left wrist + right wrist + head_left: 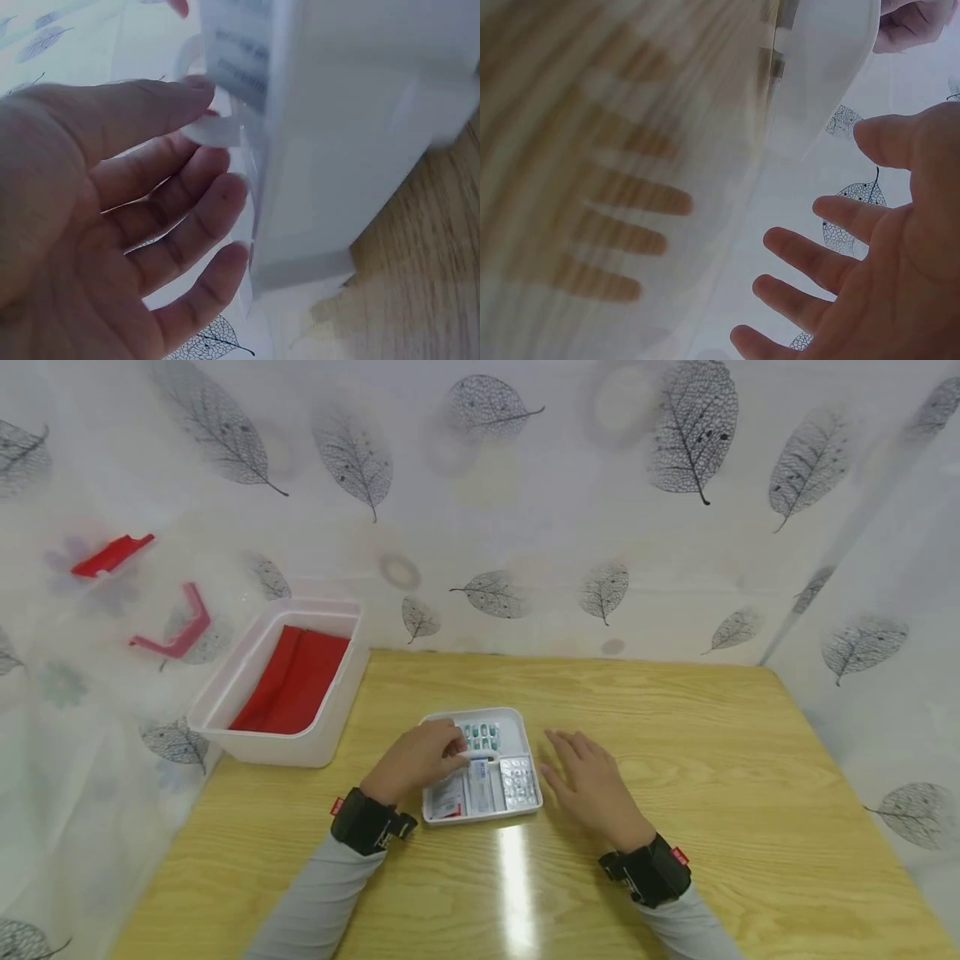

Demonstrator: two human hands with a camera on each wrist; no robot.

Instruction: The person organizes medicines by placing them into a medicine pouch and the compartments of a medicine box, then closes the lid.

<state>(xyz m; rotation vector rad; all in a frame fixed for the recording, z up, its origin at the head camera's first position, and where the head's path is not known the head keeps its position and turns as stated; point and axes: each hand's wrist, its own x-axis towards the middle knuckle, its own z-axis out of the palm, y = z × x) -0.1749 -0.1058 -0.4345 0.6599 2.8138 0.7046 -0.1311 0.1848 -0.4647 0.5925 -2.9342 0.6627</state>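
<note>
A white compartment tray sits at the centre of the wooden table, holding blister packs: a green-capsule pack at the back, a silver pill strip at its 4 o'clock, and flat medicine packets beside that. The left hand lies over the tray's left side, its fingers curled around the tray's white handle. The right hand rests flat on the table just beside the tray, at its 3 o'clock, fingers spread and holding nothing. A white storage box with a red liner stands at the tray's 10 o'clock, by the leaf-patterned curtain.
</note>
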